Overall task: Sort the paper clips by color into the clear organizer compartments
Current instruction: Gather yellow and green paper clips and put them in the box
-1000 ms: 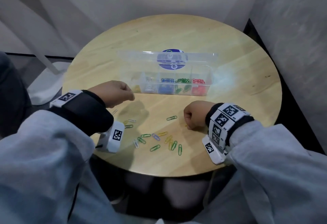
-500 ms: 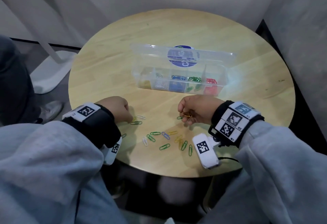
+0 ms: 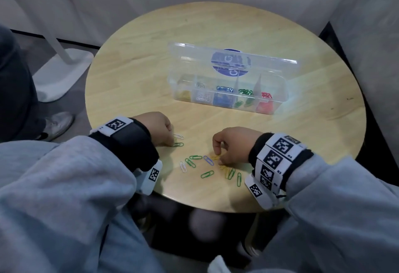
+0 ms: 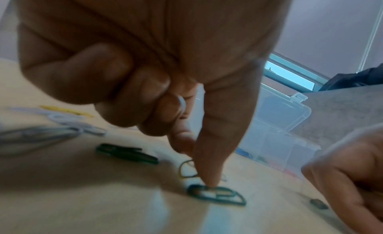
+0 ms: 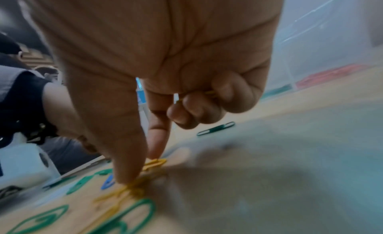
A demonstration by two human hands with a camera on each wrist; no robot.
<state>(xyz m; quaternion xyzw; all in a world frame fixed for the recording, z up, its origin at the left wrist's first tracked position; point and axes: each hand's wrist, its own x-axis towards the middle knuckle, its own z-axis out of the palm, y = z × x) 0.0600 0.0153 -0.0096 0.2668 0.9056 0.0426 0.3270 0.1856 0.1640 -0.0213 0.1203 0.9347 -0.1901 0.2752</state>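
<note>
The clear organizer point(image 3: 280, 78) stands open at the table's middle, with yellow, white, blue, green and red clips in separate compartments. Loose clips point(image 3: 207, 174) lie near the front edge. My left hand point(image 3: 172, 142) is low on the table; its thumb point(image 4: 211, 180) presses a green clip point(image 4: 216, 195), the index tip is close behind, and the other fingers are curled. A white clip point(image 3: 178, 136) lies just beyond. My right hand point(image 3: 219, 159) pinches at yellow clips point(image 5: 153, 163) on the table. Its curled fingers hold another yellow clip point(image 5: 209, 93).
The round wooden table point(image 3: 237, 29) has bare wood behind and beside the organizer. Its front edge runs just below the loose clips. Grey walls close in behind and on the right. A white stand base point(image 3: 62, 74) and a shoe point(image 3: 56, 124) are on the floor at left.
My left hand came back from near the organizer to the green clip at the front. My right hand lifted with a yellow clip, then dropped onto the yellow clips in the pile.
</note>
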